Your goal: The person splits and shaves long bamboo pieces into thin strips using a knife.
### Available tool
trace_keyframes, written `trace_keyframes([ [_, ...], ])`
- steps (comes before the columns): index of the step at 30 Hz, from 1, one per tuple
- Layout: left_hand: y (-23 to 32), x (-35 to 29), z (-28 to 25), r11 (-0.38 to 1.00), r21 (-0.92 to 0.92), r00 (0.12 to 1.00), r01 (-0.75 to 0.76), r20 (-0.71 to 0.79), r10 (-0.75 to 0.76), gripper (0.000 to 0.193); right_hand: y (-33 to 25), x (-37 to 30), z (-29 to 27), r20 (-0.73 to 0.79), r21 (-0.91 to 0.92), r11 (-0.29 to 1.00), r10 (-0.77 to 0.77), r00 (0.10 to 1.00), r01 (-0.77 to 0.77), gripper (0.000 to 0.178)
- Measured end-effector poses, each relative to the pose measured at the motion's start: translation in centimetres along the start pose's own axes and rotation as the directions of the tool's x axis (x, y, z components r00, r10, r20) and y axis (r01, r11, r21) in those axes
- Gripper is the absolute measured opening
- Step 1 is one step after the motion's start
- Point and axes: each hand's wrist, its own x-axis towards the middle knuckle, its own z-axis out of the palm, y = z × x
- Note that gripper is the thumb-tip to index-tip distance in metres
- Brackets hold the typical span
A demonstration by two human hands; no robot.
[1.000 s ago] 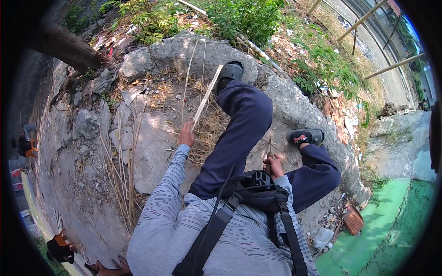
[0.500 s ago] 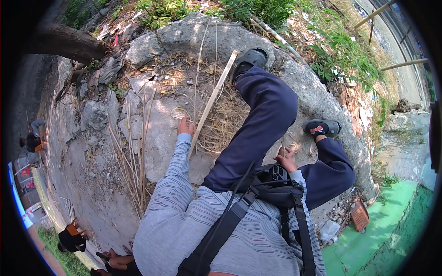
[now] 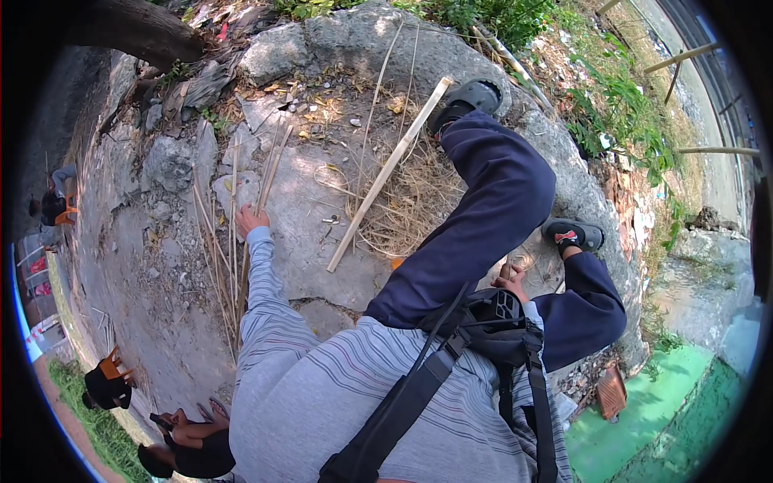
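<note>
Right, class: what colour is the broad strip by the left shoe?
The broad strip is pale tan; see the head view.

Strips (image 3: 234, 274) lie left of apparent shavings (image 3: 417, 201).

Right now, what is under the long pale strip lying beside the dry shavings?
Left of the pale strip, mostly grey ground shows; right of it, dry shavings. Whatever lies directly beneath is covered, so I can't tell whether shavings continue there.

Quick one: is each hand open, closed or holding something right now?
Left hand: at the pale strips on the ground; whether it grips any cannot be told.
Right hand: closed, holding a brown handle.
</note>
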Motion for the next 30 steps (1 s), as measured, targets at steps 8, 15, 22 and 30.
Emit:
trace_keyframes([
  [8,-4.2,1.9,3.1,0.941,0.046,0.915,0.336,0.221,-0.337,0.04,3.6,2.5,-0.2,-0.042,0.193,0.981,-0.015,0.999,0.023,0.085],
  [15,-7.9,2.1,6.7,0.983,-0.048,0.864,0.178,0.486,-0.133,0.034,1.9,1.0,0.4,-0.085,0.102,0.994,0.042,0.996,-0.033,0.085],
  [22,-6.1,-1.2,8.4,0.996,-0.065,0.961,0.06,0.274,-0.04,0.028,2.5,0.5,-0.7,-0.087,0.052,0.999,0.005,0.996,0.0,0.085],
  [30,-7.5,-2.9,6.7,0.987,-0.161,0.924,-0.025,0.373,0.085,0.013,3.8,1.6,-0.3,-0.02,0.017,0.996,-0.086,0.996,0.086,0.086],
])
